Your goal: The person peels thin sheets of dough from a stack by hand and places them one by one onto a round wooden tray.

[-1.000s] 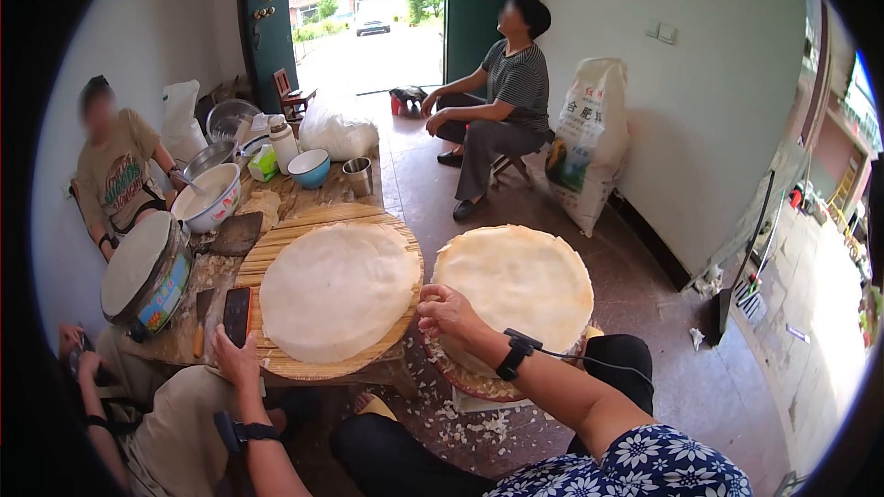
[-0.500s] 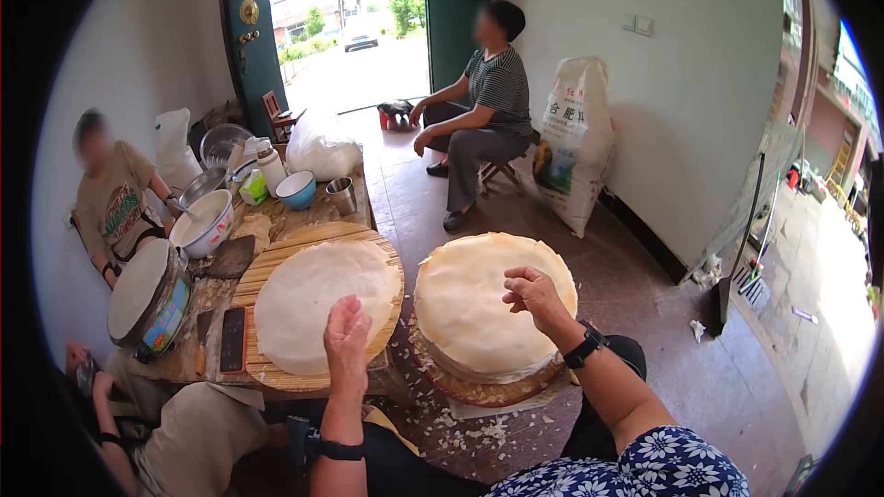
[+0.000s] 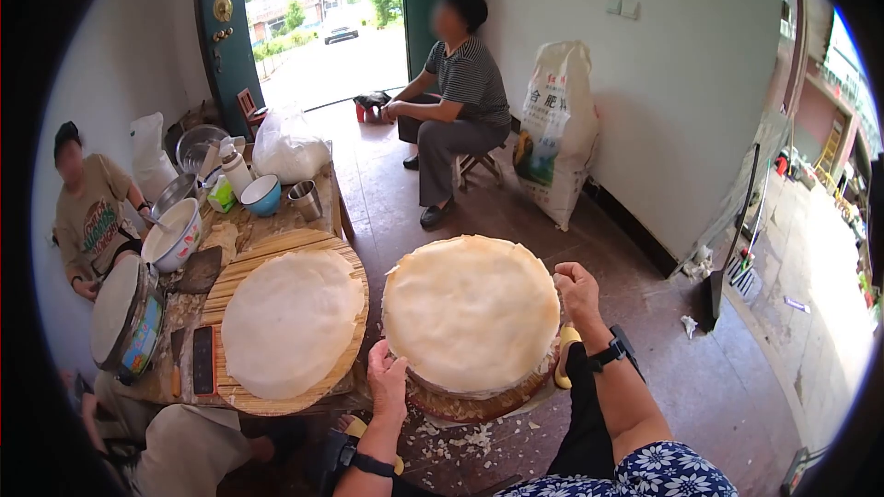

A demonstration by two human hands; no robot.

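A tall round stack of thin flatbreads (image 3: 471, 313) rests on a round board (image 3: 488, 405) low in front of me. At its left front edge is my left hand (image 3: 388, 377), thumb and fingers closed at the rim of the sheets. My right hand (image 3: 578, 293) is curled into a pinch at the stack's right edge. The fingertips partly hide what each hand has between them, which looks like the edge of the top sheet. Left of the stack, one pale flatbread (image 3: 290, 324) lies flat on a round straw mat (image 3: 354, 350) on the wooden table.
A round griddle (image 3: 124, 317), a batter bowl (image 3: 175, 235), a scraper (image 3: 201, 270), a knife (image 3: 177, 364) and a phone (image 3: 204, 361) are at the left. One person (image 3: 97, 207) sits there, another (image 3: 459, 101) on a stool ahead, beside a large sack (image 3: 555, 133). Crumbs litter the floor.
Both hands have come down and apart, from in front of the stack and mat to opposite edges of the stack. The view has shifted slightly right. The seated person ahead has brought their hands together.
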